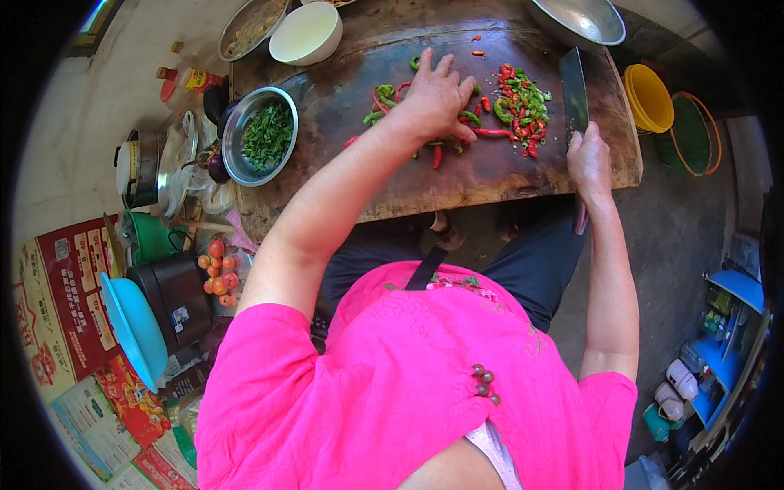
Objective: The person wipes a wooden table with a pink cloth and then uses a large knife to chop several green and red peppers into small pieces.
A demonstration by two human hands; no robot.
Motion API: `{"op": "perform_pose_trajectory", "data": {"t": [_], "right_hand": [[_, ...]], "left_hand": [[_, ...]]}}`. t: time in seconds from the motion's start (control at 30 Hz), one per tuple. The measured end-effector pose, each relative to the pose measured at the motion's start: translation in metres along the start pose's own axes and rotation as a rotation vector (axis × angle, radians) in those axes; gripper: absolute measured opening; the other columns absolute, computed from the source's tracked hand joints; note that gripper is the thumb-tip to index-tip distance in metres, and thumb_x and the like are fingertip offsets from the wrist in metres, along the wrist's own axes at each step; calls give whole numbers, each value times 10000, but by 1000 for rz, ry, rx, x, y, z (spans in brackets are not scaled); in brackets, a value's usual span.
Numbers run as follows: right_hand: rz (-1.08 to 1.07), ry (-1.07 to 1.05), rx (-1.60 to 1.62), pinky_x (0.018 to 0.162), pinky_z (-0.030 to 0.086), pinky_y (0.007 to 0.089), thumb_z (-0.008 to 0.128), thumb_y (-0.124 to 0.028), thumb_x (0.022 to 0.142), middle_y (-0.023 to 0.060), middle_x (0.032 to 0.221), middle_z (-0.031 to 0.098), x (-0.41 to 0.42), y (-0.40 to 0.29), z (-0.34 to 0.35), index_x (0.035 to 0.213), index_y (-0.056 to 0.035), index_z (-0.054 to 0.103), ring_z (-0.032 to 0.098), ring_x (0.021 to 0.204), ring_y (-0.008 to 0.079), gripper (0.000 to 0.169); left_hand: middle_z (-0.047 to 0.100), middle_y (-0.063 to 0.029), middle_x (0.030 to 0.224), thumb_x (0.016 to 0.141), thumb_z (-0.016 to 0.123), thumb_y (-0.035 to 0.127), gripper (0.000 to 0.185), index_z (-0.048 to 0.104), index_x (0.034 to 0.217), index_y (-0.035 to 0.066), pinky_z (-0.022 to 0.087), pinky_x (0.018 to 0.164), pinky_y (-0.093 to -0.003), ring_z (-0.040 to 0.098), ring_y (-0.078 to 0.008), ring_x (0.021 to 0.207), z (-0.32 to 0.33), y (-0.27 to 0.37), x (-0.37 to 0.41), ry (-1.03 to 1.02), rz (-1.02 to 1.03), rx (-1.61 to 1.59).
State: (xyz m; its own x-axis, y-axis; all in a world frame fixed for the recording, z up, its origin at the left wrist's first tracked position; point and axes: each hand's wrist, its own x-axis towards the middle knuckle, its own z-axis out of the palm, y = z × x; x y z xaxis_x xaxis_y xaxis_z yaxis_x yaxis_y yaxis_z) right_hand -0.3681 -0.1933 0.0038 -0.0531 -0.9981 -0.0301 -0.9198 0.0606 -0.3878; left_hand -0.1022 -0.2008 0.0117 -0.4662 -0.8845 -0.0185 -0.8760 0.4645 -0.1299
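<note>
My left hand (438, 101) is spread, palm down, over whole red and green chili peppers (383, 101) on a worn wooden board (343, 165). What its palm touches is hidden. To the right lies a pile of chopped red and green chili (523, 107). Past that pile, my right hand (589, 160) grips a cleaver (574, 92) by its handle, the blade pointing away from me near the board's right side. A metal bowl (292, 147) of chopped green herbs (268, 138) stands at the left of the board.
A white bowl (306, 33) and a metal bowl with food (228, 37) stand at the far left; another metal bowl (582, 18) is far right. Eggplants (217, 166) lie beside the herb bowl. Tomatoes (229, 280) are below left. A yellow bucket (649, 98) is beyond the right edge.
</note>
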Motion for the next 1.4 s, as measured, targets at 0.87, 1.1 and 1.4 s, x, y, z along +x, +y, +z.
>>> {"op": "perform_pose_trajectory", "data": {"t": [0.87,1.1,1.4], "right_hand": [[8,2,-34,768,470,523,476,-238,908,285,877,624,0,0,2,1019,-19,498,595,869,459,247],[-44,30,71,741,461,521,490,-212,905,289,863,620,2,9,3,1022,-12,512,595,859,456,233],[-226,-186,141,692,463,530,484,-163,891,298,775,605,-46,-72,-15,947,23,487,595,784,465,194]], "left_hand": [[489,-121,1255,689,751,260,592,536,1221,115,308,1000,-527,438,-313,1196,24,39,-84,507,-234,-361],[439,-145,1324,678,741,441,758,465,1300,107,236,1051,-553,368,-324,1271,48,27,-62,427,-303,-243],[441,-163,1318,766,650,437,689,457,1280,21,219,1052,-552,365,-319,1274,44,36,-29,397,-279,-268]]}}
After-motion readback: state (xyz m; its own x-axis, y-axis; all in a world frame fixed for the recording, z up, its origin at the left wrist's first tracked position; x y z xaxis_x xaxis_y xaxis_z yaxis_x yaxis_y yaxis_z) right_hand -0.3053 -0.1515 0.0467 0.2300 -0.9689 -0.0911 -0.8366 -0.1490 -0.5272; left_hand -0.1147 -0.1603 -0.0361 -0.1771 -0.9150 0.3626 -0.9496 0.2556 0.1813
